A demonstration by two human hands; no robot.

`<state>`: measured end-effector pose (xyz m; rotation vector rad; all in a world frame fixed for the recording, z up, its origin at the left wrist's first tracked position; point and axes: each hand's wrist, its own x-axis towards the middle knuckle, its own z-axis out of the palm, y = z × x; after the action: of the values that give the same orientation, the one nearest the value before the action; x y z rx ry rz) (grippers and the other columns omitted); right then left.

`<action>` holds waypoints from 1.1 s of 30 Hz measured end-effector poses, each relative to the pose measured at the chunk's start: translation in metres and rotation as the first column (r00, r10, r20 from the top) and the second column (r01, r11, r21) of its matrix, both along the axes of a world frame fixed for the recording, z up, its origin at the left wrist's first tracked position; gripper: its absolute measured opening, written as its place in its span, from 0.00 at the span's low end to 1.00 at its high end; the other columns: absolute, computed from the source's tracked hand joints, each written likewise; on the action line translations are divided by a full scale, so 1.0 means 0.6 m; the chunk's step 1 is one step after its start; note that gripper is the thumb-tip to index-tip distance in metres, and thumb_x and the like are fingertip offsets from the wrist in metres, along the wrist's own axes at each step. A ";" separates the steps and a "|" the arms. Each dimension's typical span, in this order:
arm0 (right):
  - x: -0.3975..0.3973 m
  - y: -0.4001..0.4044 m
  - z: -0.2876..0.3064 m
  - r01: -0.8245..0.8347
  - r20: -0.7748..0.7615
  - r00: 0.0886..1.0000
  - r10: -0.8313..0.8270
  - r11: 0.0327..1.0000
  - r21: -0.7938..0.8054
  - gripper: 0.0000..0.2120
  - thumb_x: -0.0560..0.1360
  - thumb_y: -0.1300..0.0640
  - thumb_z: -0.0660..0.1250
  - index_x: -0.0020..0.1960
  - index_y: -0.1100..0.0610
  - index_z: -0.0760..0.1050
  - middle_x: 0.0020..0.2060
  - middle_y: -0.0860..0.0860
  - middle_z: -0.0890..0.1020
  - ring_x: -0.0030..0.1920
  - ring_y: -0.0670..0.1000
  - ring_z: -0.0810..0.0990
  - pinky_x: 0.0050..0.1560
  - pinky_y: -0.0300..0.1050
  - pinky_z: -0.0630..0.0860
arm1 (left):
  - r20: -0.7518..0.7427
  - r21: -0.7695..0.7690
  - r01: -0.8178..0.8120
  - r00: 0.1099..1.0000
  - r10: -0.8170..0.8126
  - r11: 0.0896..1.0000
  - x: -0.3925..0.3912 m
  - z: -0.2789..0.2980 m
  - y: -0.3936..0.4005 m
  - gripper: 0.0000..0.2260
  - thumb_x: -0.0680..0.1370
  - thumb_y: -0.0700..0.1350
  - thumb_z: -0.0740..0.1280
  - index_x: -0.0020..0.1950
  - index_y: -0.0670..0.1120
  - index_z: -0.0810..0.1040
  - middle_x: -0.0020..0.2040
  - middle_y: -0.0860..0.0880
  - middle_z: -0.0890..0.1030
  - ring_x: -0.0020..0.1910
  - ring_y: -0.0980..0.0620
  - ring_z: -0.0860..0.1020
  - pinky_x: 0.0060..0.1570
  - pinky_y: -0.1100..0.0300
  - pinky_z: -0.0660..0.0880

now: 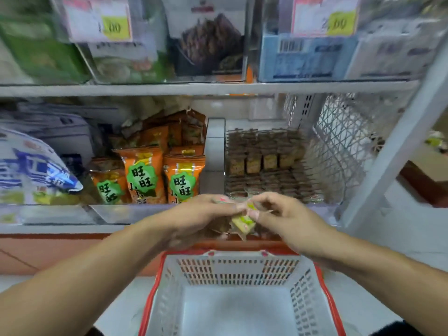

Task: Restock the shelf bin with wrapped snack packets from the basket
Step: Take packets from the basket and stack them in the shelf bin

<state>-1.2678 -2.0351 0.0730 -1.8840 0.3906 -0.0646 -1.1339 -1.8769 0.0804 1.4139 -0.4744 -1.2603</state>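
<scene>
Snack packets (242,223), small and wrapped, sit bunched between both hands, just in front of the shelf edge and above the far rim of the basket (238,297). Left hand (201,220) cups a clump of brownish wrappers from below, fingers curled round them. Right hand (284,218) meets it from the other side; its thumb and forefinger pinch the top of one packet with a yellow-green label. Exact count in the clump: cannot tell, the wrappers overlap and blur.

Basket: white slotted walls, red rim, standing on the floor below the hands. Its white bottom shows bare where visible.

Shelf bin (274,166), clear-fronted, lies straight behind the hands on the lower shelf. Rows of small brown packets of the same kind fill it, standing in tiers toward the back, flat ones nearer the front. A white divider (214,146) bounds it on the left; white mesh panel (339,141) on the right.

Left of the divider: orange snack bags (143,175) with green badges, upright and leaning. Further left, a blue-and-white bag (31,170).

Upper shelf: clear bins with green, dark and blue packs, blurred. Two price tags (97,19) hang on their fronts; print not readable.
</scene>
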 end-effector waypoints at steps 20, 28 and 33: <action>-0.022 -0.084 0.028 0.058 0.114 0.985 -0.130 0.872 0.486 0.15 0.71 0.62 0.73 0.56 0.54 0.84 0.50 0.58 0.86 0.42 0.55 0.84 0.42 0.41 0.81 | -0.229 -0.118 -0.473 0.868 0.440 0.873 -0.018 -0.024 -0.048 0.08 0.76 0.38 0.73 0.53 0.37 0.84 0.51 0.37 0.87 0.46 0.47 0.87 0.39 0.57 0.84; -0.029 -0.089 0.023 -0.142 -0.112 0.981 0.158 0.980 0.141 0.26 0.66 0.50 0.80 0.63 0.40 0.79 0.56 0.53 0.85 0.56 0.60 0.84 0.62 0.61 0.78 | -0.128 -0.011 -0.052 0.991 0.050 0.999 -0.023 -0.023 -0.029 0.10 0.78 0.40 0.73 0.58 0.40 0.84 0.55 0.36 0.86 0.53 0.42 0.86 0.43 0.58 0.85; -0.032 -0.091 0.027 -0.308 -0.211 0.920 0.330 0.942 0.131 0.24 0.74 0.59 0.76 0.66 0.41 0.78 0.58 0.51 0.85 0.59 0.55 0.84 0.64 0.58 0.78 | -0.231 0.029 -0.071 0.970 0.076 0.997 -0.036 -0.025 -0.034 0.17 0.77 0.54 0.71 0.56 0.42 0.86 0.57 0.40 0.84 0.55 0.44 0.85 0.47 0.54 0.85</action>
<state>-1.2870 -2.0896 0.0895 -1.8418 0.2321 0.3898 -1.1556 -1.8974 0.0654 1.2696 -0.2484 -1.3527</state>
